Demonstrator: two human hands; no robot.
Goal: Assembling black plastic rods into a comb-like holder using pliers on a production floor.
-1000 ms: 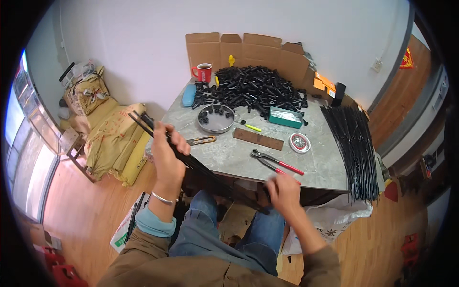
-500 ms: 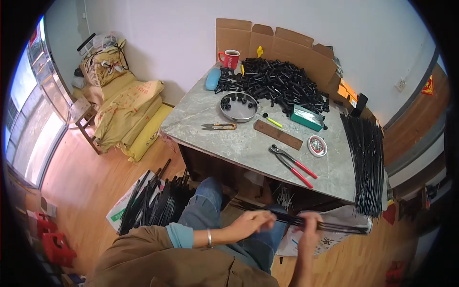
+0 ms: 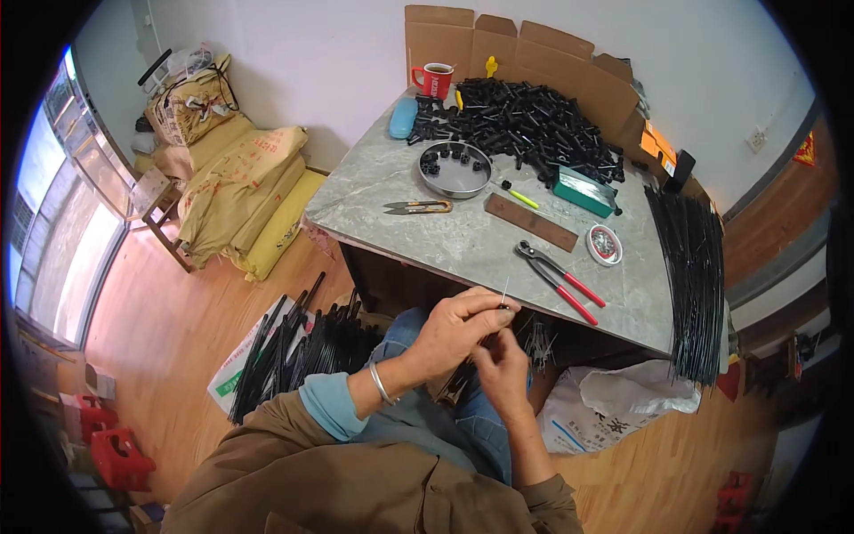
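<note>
My left hand (image 3: 455, 334) is closed in front of the table's near edge, above my lap. At its fingertips is a small black end with a thin wire (image 3: 506, 289) standing up from it. Just below and to the right, my right hand (image 3: 503, 372) has its fingers pinched together close under the left. Dark thin rods (image 3: 458, 381) show below the hands; my fingers hide most of what they hold. On the grey table (image 3: 356, 200) nearest to them lie red-handled pincers (image 3: 560, 283), with a brown flat bar (image 3: 531, 222) behind.
Black tubular parts (image 3: 525, 116) are heaped at the back before cardboard. Around them are a round metal tray (image 3: 455, 170), thread snips (image 3: 418, 206), a green box (image 3: 584, 192) and a red mug (image 3: 435, 81). Long black rods (image 3: 689, 276) overhang the right edge; more black pieces (image 3: 325, 356) lie floor-left.
The bundle of thin black rods no longer stretches out to the right. Both hands have come together higher up, and a thin wire now stands above the left fingertips. The view has shifted slightly.
</note>
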